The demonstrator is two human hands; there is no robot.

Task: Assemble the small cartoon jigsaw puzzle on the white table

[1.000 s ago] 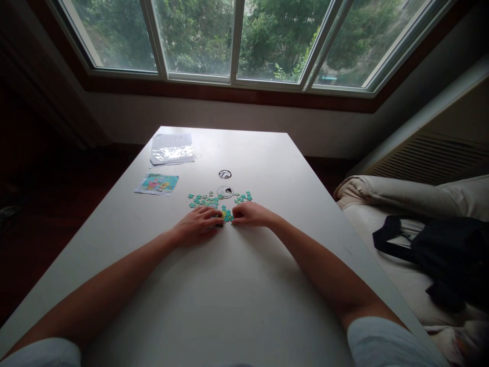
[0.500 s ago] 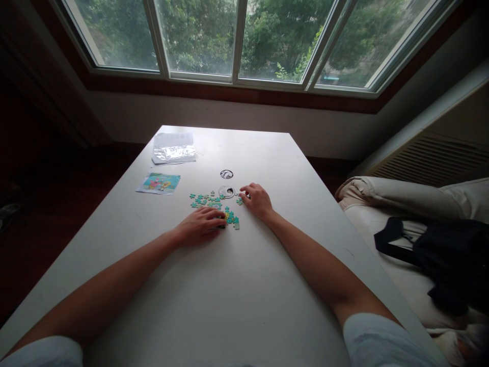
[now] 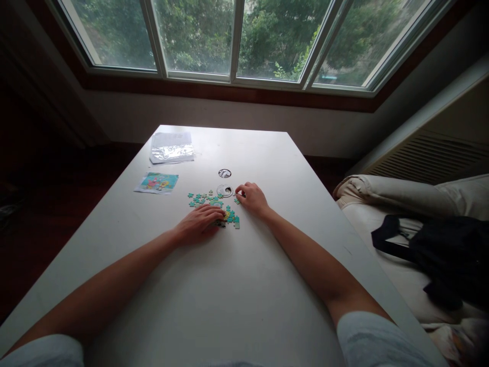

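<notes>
My left hand [image 3: 199,223] lies over the left part of a partly joined jigsaw puzzle [image 3: 231,217], its fingers stretched out and resting on it. Teal and yellow pieces show past the fingertips; the rest is hidden under the hand. Further up and to the right, my right hand [image 3: 252,198] has thumb and index finger pinched at a small puzzle piece [image 3: 236,194], partly covered by the fingers. Loose puzzle pieces [image 3: 204,199], mostly teal-green, are spread just beyond my left hand.
A colourful picture sheet [image 3: 157,182] lies at the left on the white table [image 3: 214,295], with a clear plastic sleeve of papers [image 3: 172,148] behind it. Two round cable holes [image 3: 224,190] are set in the tabletop. On the right, a dark bag [image 3: 451,255] rests on a pale sofa [image 3: 367,204].
My right hand has left the joined puzzle and moved up and right to the loose pieces there, then closed its fingertips. My left hand has stayed on the puzzle.
</notes>
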